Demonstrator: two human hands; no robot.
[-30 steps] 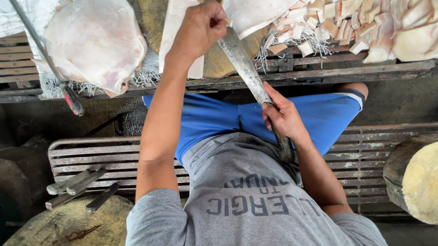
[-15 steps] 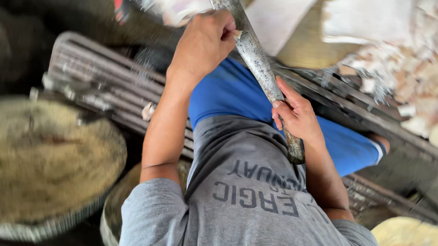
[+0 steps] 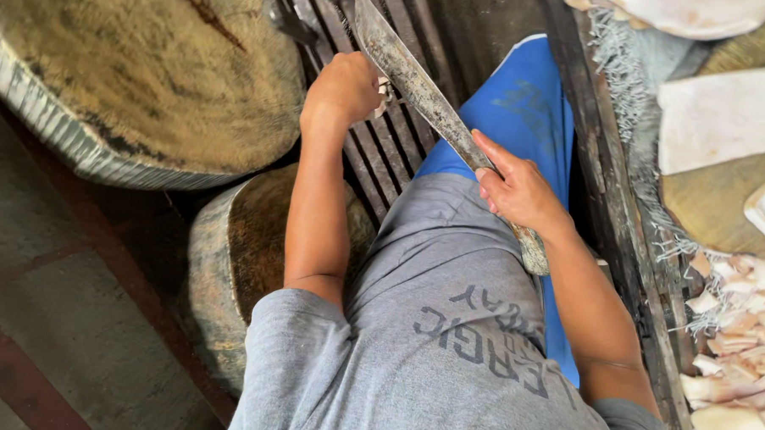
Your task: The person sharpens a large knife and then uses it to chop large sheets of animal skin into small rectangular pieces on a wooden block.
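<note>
My right hand (image 3: 517, 189) grips the worn handle of a long, stained cleaver (image 3: 411, 70), and the handle's end sticks out below my wrist. The blade points up and away over my blue shorts (image 3: 523, 108). My left hand (image 3: 344, 89) is closed in a fist beside the blade's middle, with a small white scrap (image 3: 384, 94) pinched against the metal. My grey shirt (image 3: 437, 323) fills the lower centre.
A large round wooden chopping block (image 3: 140, 79) lies at upper left, with a smaller stump (image 3: 239, 245) below it. I sit on a slatted wooden bench (image 3: 380, 156). Pale slabs of meat or fat (image 3: 718, 118) and several cut pieces (image 3: 743, 355) lie at the right. Concrete floor (image 3: 55, 320) is at left.
The view has swung left and down, away from the cutting table. My left fist has slid from near the blade's tip toward its middle. My right hand keeps its grip on the handle.
</note>
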